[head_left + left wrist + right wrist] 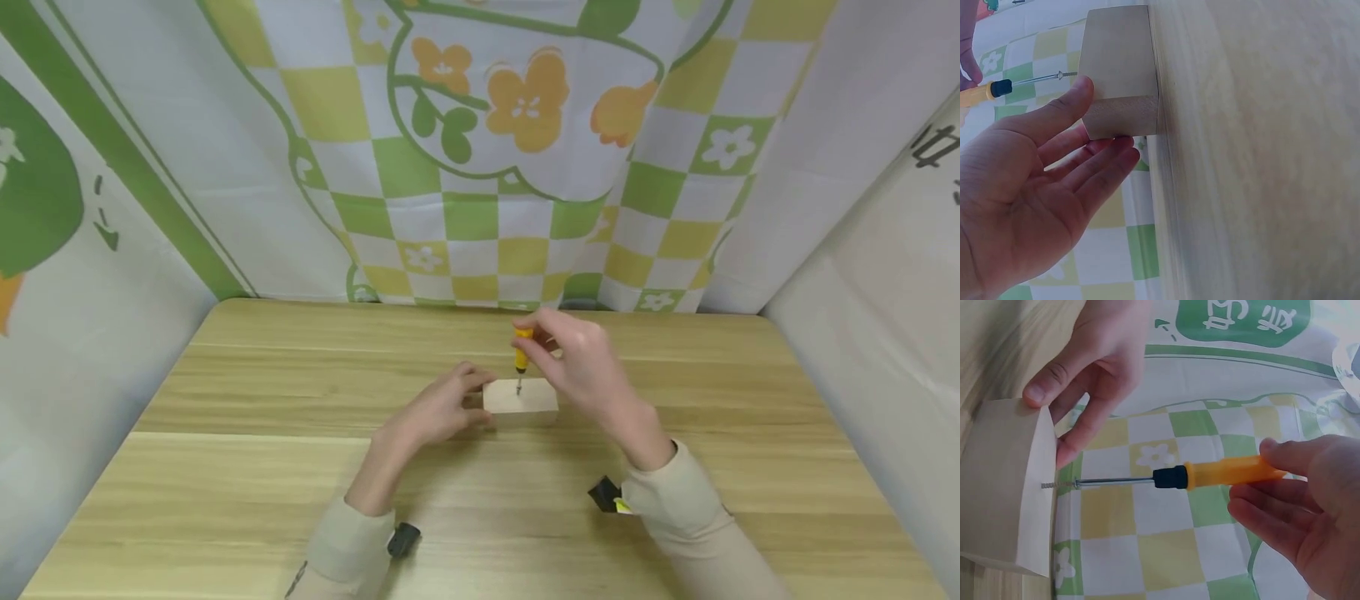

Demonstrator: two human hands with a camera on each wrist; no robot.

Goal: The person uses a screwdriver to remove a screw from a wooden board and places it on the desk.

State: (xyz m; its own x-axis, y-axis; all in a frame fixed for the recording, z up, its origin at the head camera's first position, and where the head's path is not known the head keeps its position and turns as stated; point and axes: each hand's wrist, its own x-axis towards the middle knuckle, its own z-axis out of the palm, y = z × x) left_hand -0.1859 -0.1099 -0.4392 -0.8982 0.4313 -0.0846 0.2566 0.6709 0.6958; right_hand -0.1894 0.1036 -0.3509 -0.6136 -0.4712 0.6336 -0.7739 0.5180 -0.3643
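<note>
A pale wooden block (521,397) lies on the table, and a screw (1060,485) stands upright in its top face with part of the thread showing. My left hand (447,403) steadies the block's left end, thumb on the near side and fingers round the far side. Above the block, my right hand (582,358) pinches the yellow handle of a screwdriver (1216,474) between thumb and fingers. The screwdriver points down, its shaft in line with the screw and its tip at the screw head. In the left wrist view, the left thumb presses at the block's edge (1119,56).
The wood-grain table (262,492) runs back to a curtain (480,167) with green and yellow checks and flowers. Pale printed sheets hang at both sides. Small black pieces (403,540) show at both sleeve cuffs.
</note>
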